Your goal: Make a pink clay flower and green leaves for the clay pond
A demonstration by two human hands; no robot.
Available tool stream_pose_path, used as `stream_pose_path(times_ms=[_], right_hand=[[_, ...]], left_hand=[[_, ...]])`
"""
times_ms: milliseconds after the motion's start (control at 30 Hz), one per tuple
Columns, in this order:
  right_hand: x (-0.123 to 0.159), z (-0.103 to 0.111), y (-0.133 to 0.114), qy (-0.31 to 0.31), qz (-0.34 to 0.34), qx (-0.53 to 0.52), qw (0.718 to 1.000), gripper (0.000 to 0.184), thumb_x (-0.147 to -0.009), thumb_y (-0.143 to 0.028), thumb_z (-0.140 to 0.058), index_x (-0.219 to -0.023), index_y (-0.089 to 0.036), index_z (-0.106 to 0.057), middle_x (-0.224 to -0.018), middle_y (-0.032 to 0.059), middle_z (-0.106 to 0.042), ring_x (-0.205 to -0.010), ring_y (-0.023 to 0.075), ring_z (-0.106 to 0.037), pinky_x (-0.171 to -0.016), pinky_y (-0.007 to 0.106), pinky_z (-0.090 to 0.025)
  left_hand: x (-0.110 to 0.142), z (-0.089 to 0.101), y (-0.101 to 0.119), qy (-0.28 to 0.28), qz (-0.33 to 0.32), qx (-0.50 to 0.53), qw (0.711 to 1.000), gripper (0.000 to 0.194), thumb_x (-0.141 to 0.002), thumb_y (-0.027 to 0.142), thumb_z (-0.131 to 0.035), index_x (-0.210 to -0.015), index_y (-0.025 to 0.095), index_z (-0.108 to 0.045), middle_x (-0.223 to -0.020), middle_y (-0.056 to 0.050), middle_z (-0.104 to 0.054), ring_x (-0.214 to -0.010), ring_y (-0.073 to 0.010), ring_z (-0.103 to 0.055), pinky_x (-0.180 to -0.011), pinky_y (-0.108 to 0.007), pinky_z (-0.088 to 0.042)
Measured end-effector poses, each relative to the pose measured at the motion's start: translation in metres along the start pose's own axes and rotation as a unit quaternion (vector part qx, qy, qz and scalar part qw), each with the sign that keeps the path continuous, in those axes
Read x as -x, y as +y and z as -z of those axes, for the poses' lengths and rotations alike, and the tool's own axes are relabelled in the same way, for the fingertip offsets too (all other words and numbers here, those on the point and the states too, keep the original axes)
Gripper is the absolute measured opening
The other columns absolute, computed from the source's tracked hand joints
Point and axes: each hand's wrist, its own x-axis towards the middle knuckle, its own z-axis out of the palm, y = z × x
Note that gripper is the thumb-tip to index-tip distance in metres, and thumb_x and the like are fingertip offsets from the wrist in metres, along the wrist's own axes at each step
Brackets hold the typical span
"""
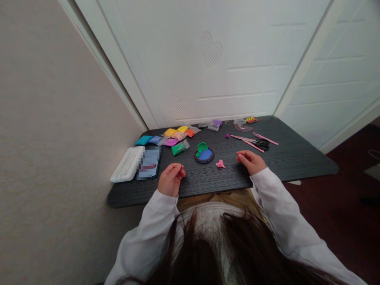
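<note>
My left hand [171, 179] is closed in a pinch above the table's front left part; whatever its fingertips hold is too small to name. To the right, my right hand [251, 161] is also pinched, with a hint of pink at the fingertips that I cannot make out. Between the two hands lies a small pink clay piece [220, 164], roughly heart-shaped. Just behind and left of it sits a round clay pond [207, 154], blue inside a dark bumpy rim, with green clay leaves [202, 147] on its left side. Neither hand touches these pieces.
Bags of coloured clay [178, 149] lie at the back left. A white tray [123, 174] and a phone [152, 168] are at the left. Scissors [261, 144] and pink strips [267, 138] lie beyond my right hand, near a purple bit [227, 135]. A wall rises behind the table.
</note>
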Motion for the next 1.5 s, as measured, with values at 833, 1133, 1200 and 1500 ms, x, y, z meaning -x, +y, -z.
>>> stream_pose_path(times_ms=[833, 1133, 1200, 1500], right_hand=[[0.003, 0.006, 0.005, 0.0, 0.102, 0.437, 0.894, 0.033, -0.08, -0.034, -0.037, -0.106, -0.024, -0.054, -0.113, 0.0064, -0.054, -0.105, 0.0259, -0.042, -0.081, 0.042, -0.028], [0.017, 0.006, 0.003, 0.012, 0.077, 0.521, 0.85, 0.052, -0.079, -0.052, -0.027, -0.117, -0.021, -0.044, -0.126, 0.0054, -0.042, -0.117, 0.0236, -0.03, -0.091, 0.041, -0.021], [0.018, 0.007, 0.002, -0.006, 0.088, 0.52, 0.849, 0.051, -0.08, -0.052, -0.026, -0.117, -0.023, -0.045, -0.127, 0.0041, -0.041, -0.117, 0.0228, -0.029, -0.092, 0.041, -0.021], [0.021, 0.01, 0.002, -0.008, 0.08, 0.517, 0.852, 0.053, -0.079, -0.054, -0.025, -0.117, -0.024, -0.044, -0.128, 0.0042, -0.04, -0.117, 0.0233, -0.029, -0.093, 0.042, -0.021]], left_hand=[[0.001, -0.001, 0.0, -0.006, 0.002, 0.005, 1.0, 0.006, -0.064, 0.02, -0.058, -0.065, 0.013, -0.057, -0.052, 0.001, -0.051, -0.051, -0.0079, -0.048, -0.052, -0.022, -0.039], [0.0, 0.0, -0.001, -0.008, 0.001, 0.007, 1.0, 0.006, -0.065, 0.019, -0.058, -0.065, 0.013, -0.057, -0.052, 0.001, -0.051, -0.051, -0.0078, -0.048, -0.052, -0.021, -0.038], [0.0, 0.0, -0.001, -0.011, 0.002, 0.007, 1.0, 0.006, -0.065, 0.019, -0.057, -0.065, 0.013, -0.057, -0.052, 0.001, -0.051, -0.052, -0.0078, -0.048, -0.052, -0.021, -0.038], [-0.001, 0.0, -0.002, -0.013, 0.002, 0.01, 1.0, 0.006, -0.067, 0.019, -0.057, -0.066, 0.013, -0.057, -0.052, 0.001, -0.052, -0.052, -0.0073, -0.048, -0.052, -0.02, -0.038]])
